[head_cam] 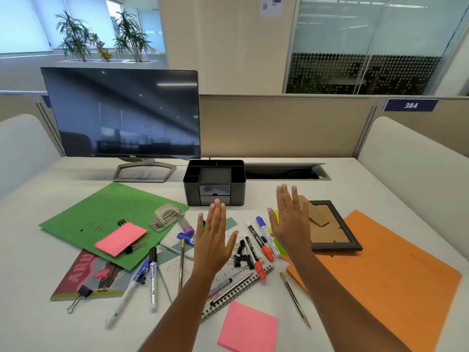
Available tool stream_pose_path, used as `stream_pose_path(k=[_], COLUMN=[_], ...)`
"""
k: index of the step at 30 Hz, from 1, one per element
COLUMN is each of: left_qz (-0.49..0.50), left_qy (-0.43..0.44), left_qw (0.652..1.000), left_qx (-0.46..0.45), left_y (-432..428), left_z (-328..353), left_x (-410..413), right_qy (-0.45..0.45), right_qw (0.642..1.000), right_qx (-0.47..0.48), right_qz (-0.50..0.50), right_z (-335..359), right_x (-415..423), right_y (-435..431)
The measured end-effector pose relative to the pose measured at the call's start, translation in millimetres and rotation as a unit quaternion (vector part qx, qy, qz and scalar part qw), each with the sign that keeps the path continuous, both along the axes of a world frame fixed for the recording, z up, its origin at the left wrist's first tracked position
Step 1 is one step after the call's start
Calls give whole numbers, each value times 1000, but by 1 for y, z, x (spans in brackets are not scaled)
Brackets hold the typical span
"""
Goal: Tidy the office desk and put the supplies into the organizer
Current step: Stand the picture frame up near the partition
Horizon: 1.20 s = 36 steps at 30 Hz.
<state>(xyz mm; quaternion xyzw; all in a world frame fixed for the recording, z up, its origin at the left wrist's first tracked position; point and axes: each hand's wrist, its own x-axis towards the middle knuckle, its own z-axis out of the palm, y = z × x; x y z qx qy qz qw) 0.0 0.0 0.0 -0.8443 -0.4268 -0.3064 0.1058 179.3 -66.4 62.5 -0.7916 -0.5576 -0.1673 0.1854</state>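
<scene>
Wide and empty on both sides: left grip (pixel 214 242) flat, fingers straight, hovering over the notebook (pixel 236 288); right grip (pixel 291 224) likewise flat above the markers (pixel 257 252), just beside the frame (pixel 335 229). Nothing held yet. Organizer (pixel 214 184) upright at the back of the surface (pixel 355 184), just beyond the left fingertips, compartments apparently unfilled.

Probably best to begin with the long things. Pinch the markers near mid-barrel, gather several parallel, lower them into a tall side compartment. Same for the pencil (pixel 295 299), lying apart between notebook and orange folder (pixel 380 275). Take the clips (pixel 241 252) with curled fingers, a few at a time, for a low tray or the drawer; likely to scatter if swept.

Room: open lane straight ahead from clutter to organizer, nothing tall between. Mind the monitor (pixel 121 113) to its left and the punch (pixel 166 217) on the green folder (pixel 101 217). Front edge out of view below; pad (pixel 248 327) and orange folder nearest to it, so avoid dragging either back while reaching.
</scene>
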Motion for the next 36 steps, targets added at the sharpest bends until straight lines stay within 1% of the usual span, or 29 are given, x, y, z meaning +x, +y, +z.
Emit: stream_pose_path(k=[2, 5, 6, 12, 15, 21, 23, 25, 28, 31, 36], left_qz=[19, 31, 36, 55, 71, 78, 74, 68, 68, 75, 68], left_qy=[12, 33, 39, 33, 37, 23, 22, 15, 16, 26, 3], left_qw=[999, 998, 997, 991, 983, 973, 971, 974, 966, 962, 964], left_qx=[-34, -33, -49, -116, -164, -218, -227, -218, -249, -261, -258], left_y=[-4, -9, -10, -13, -15, -15, -16, -18, -22, -24, -24], left_z=[-2, -25, -28, -44, -49, -54, -56, -58, -52, -48, -50], left_x=[-3, -10, -11, -19, -20, -22, -22, -21, -22, -22, -21], right_qy=[31, 41, 46, 90, 105, 127, 130, 137, 147, 150, 154], right_qw=[999, 999, 999, 991, 989, 983, 983, 982, 980, 981, 979], right_qx=[4, -10, -25, -89, -100, -130, -129, -127, -130, -123, -133], right_qz=[-4, -9, -12, -33, -35, -35, -32, -33, -32, -30, -25], right_z=[-9, -34, -40, -64, -73, -86, -89, -89, -90, -91, -90], right_x=[-1, -4, -3, -5, -4, -2, -2, -2, -2, -3, -2], right_y=[-5, -14, -16, -31, -35, -41, -42, -43, -44, -45, -46])
